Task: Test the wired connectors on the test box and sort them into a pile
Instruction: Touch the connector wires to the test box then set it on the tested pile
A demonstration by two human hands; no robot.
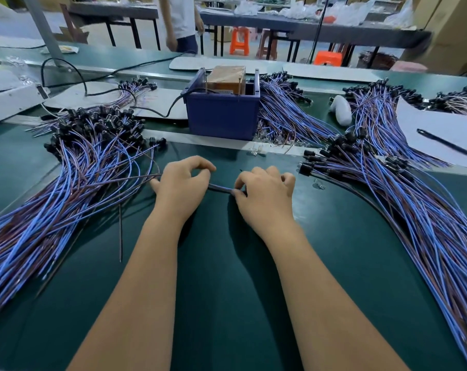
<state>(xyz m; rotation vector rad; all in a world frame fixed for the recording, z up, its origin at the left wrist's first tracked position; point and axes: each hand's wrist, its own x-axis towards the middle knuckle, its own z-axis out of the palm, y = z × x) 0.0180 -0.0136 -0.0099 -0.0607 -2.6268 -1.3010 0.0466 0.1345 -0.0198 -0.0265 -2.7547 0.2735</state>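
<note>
My left hand [183, 183] and my right hand [264, 192] lie close together on the green belt [227, 263]. Between them runs a thin blue-and-brown wire [220, 187]. Both hands pinch it, the left with thumb and forefinger curled, the right with its fingertips. The wire trails left toward the big pile of wired connectors [74, 167] with black plugs. A second large pile [403, 199] fans out on the right. The blue test box [223, 113], holding a brown block with upright pins, stands straight ahead beyond my hands.
More wire bundles [283, 113] lie beside and behind the box. A white sheet with a black pen [445, 143] is at the right. A black cable [157, 111] leads to the box. A person stands behind the belt near orange stools [239, 40].
</note>
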